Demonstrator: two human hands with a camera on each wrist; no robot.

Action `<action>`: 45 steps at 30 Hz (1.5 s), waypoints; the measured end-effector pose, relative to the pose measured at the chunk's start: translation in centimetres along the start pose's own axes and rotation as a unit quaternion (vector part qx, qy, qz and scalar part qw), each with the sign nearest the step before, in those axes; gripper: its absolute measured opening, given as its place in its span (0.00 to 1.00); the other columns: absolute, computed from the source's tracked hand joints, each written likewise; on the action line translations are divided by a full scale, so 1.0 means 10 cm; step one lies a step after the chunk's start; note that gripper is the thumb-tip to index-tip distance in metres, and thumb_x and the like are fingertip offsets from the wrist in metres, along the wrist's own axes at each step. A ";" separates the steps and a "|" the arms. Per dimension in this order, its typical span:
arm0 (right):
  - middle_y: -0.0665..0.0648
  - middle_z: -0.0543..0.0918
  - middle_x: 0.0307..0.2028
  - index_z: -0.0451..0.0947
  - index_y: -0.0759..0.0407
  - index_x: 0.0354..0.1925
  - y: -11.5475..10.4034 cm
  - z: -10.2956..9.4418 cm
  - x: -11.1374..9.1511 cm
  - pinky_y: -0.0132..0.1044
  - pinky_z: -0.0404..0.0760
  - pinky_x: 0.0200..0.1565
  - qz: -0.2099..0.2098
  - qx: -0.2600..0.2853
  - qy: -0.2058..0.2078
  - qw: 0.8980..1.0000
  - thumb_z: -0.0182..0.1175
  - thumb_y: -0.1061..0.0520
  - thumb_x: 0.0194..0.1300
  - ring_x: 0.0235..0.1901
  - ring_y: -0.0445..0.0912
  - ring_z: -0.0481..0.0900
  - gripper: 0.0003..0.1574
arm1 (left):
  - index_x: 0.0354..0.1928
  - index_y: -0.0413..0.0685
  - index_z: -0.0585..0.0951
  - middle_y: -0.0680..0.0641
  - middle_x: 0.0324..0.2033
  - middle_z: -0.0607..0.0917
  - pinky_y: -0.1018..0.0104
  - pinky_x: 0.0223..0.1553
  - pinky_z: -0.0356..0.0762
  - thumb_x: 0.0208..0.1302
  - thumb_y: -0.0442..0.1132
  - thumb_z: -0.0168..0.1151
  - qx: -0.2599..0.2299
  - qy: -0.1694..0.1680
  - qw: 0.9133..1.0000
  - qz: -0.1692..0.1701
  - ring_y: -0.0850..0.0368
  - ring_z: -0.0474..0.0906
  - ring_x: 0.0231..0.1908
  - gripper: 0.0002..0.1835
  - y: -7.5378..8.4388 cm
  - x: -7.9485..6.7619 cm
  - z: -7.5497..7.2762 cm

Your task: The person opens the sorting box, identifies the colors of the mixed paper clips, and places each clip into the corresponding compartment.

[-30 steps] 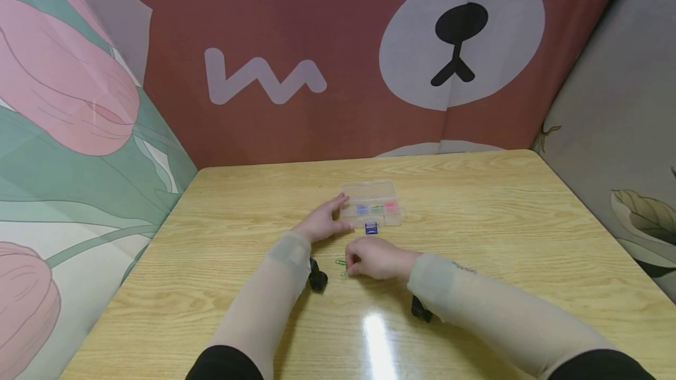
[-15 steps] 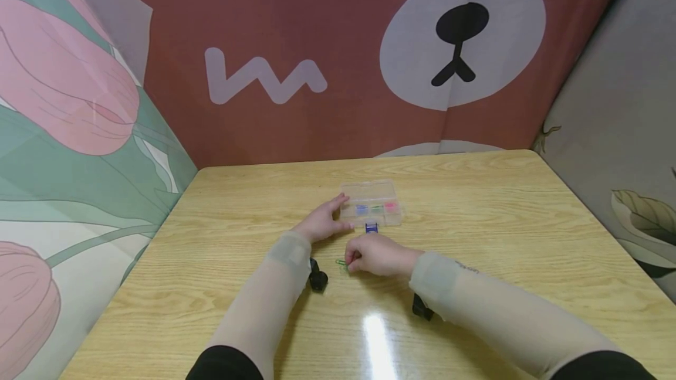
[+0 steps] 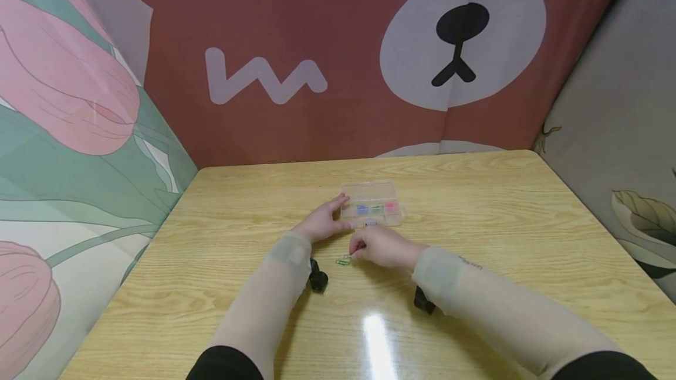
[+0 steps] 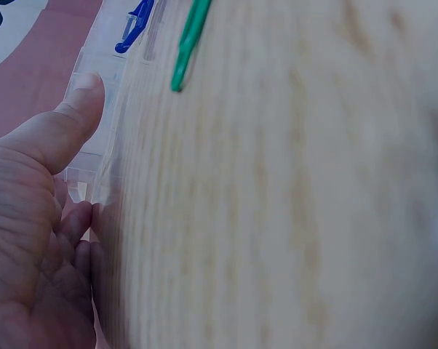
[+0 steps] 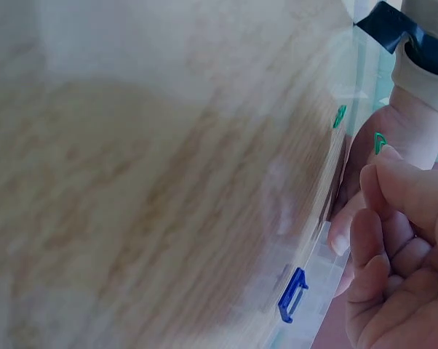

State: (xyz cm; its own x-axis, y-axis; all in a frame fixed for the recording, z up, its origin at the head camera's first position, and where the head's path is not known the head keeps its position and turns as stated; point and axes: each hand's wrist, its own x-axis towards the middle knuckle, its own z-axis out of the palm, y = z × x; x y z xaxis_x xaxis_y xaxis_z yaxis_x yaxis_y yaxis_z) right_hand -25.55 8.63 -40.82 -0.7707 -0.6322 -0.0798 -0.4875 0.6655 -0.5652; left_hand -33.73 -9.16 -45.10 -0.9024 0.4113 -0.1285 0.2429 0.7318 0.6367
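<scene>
A green paper clip is pinched between the thumb and index fingertip of my right hand. Another green paper clip lies on the table just left of those fingertips. My left hand rests against the left side of a clear plastic box, its thumb straight along the front corner and its fingers by the side wall. Blue, green and pink items lie in separate compartments of the box. A blue latch sticks out at the box's front, partly covered by my right hand in the head view.
The wooden table carries all of this and ends at a brown patterned cloth behind the box. Black wrist cameras hang below the left wrist and the right one.
My right hand has lifted away from the table spot, moving slightly back and right toward the box with the pinched paper clip, now covering most of the latch. My left hand has stayed still.
</scene>
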 end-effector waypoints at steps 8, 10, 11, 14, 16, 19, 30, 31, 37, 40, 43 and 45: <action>0.43 0.77 0.27 0.78 0.52 0.30 0.07 -0.06 0.03 0.33 0.70 0.34 0.021 0.012 0.026 0.999 0.60 0.55 0.54 0.29 0.38 0.71 0.03 | 0.64 0.64 0.53 0.63 0.63 0.46 0.60 0.58 0.46 0.44 0.62 0.58 0.003 0.001 1.000 0.010 0.61 0.43 0.61 0.44 -0.03 0.00 0.00; 0.43 0.77 0.27 0.78 0.52 0.30 0.09 -0.07 0.03 0.33 0.70 0.34 0.027 0.014 0.033 0.999 0.60 0.56 0.54 0.29 0.38 0.71 0.03 | 0.64 0.64 0.53 0.64 0.63 0.46 0.60 0.58 0.46 0.44 0.63 0.57 0.005 0.002 1.000 0.010 0.60 0.43 0.61 0.44 -0.03 0.00 0.00; 0.43 0.77 0.27 0.77 0.52 0.30 0.11 -0.07 0.04 0.33 0.70 0.34 0.030 0.013 0.037 0.999 0.60 0.56 0.54 0.29 0.38 0.71 0.03 | 0.64 0.64 0.53 0.64 0.63 0.46 0.60 0.58 0.47 0.44 0.63 0.57 0.007 0.003 1.000 0.010 0.60 0.43 0.61 0.44 -0.03 0.00 0.00; 0.42 0.76 0.26 0.77 0.51 0.29 0.14 -0.09 0.05 0.33 0.71 0.33 0.037 0.007 0.052 0.998 0.60 0.55 0.53 0.29 0.37 0.71 0.02 | 0.64 0.64 0.53 0.63 0.63 0.47 0.59 0.58 0.47 0.44 0.63 0.57 0.006 0.005 1.000 0.011 0.60 0.44 0.61 0.44 -0.02 0.00 0.00; 0.43 0.76 0.26 0.77 0.51 0.29 0.16 -0.11 0.05 0.33 0.70 0.33 0.043 0.009 0.058 0.997 0.60 0.55 0.53 0.29 0.37 0.71 0.03 | 0.64 0.63 0.54 0.62 0.63 0.47 0.60 0.58 0.47 0.45 0.62 0.58 0.005 0.005 1.000 0.011 0.60 0.44 0.61 0.43 -0.01 -0.01 0.00; 0.42 0.76 0.26 0.78 0.51 0.29 0.20 -0.14 0.06 0.32 0.71 0.32 0.050 0.016 0.066 0.996 0.61 0.55 0.52 0.29 0.37 0.71 0.02 | 0.64 0.63 0.54 0.62 0.63 0.46 0.59 0.58 0.47 0.45 0.61 0.58 0.001 0.003 1.000 0.012 0.59 0.44 0.61 0.43 -0.01 -0.01 0.00; 0.41 0.77 0.25 0.79 0.52 0.29 0.32 -0.21 0.11 0.37 0.67 0.45 0.060 -0.010 0.091 0.994 0.60 0.55 0.53 0.28 0.37 0.71 0.03 | 0.64 0.63 0.53 0.61 0.64 0.46 0.60 0.58 0.46 0.47 0.59 0.59 -0.004 0.001 1.000 0.014 0.60 0.43 0.61 0.42 -0.01 0.00 0.00; 0.42 0.77 0.24 0.79 0.53 0.29 0.33 -0.22 0.11 0.37 0.67 0.44 0.060 -0.011 0.093 0.994 0.60 0.55 0.53 0.27 0.38 0.71 0.03 | 0.64 0.62 0.53 0.61 0.64 0.46 0.60 0.58 0.46 0.47 0.59 0.59 -0.004 0.002 1.000 0.014 0.60 0.43 0.61 0.43 -0.02 0.00 0.00; 0.44 0.77 0.24 0.78 0.53 0.26 0.37 -0.26 0.12 0.35 0.69 0.33 0.065 -0.010 0.109 0.992 0.59 0.54 0.54 0.28 0.40 0.70 0.04 | 0.64 0.63 0.53 0.61 0.64 0.47 0.61 0.58 0.46 0.46 0.60 0.60 0.003 0.004 1.000 0.013 0.60 0.43 0.61 0.43 -0.01 0.00 0.01; 0.45 0.77 0.25 0.77 0.53 0.26 0.39 -0.27 0.12 0.36 0.70 0.34 0.061 -0.011 0.118 0.991 0.59 0.56 0.54 0.29 0.40 0.70 0.03 | 0.64 0.64 0.53 0.61 0.64 0.47 0.61 0.58 0.46 0.45 0.60 0.60 0.005 0.004 1.000 0.013 0.60 0.43 0.61 0.43 -0.01 0.01 0.01; 0.47 0.77 0.27 0.77 0.54 0.28 0.42 -0.29 0.12 0.36 0.70 0.35 0.060 -0.007 0.125 0.990 0.60 0.57 0.54 0.30 0.41 0.71 0.02 | 0.64 0.64 0.54 0.61 0.64 0.47 0.60 0.58 0.46 0.45 0.61 0.60 0.005 0.005 1.000 0.011 0.59 0.44 0.61 0.43 -0.02 0.01 0.01; 0.48 0.78 0.28 0.77 0.54 0.29 0.44 -0.30 0.12 0.37 0.70 0.35 0.064 -0.004 0.126 0.990 0.59 0.57 0.54 0.30 0.42 0.71 0.02 | 0.64 0.64 0.54 0.61 0.64 0.47 0.60 0.58 0.46 0.44 0.61 0.60 0.005 0.005 1.000 0.009 0.59 0.44 0.61 0.43 -0.02 0.01 0.01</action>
State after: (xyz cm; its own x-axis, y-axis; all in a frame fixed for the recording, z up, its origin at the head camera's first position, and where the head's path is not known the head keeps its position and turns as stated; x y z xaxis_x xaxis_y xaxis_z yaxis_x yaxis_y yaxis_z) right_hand -29.89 12.02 -40.93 -0.9039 -0.4238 0.0581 -0.3815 0.7371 -0.5578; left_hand -33.86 -9.19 -45.29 -0.9013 0.4194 -0.1086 0.2631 0.7291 0.6319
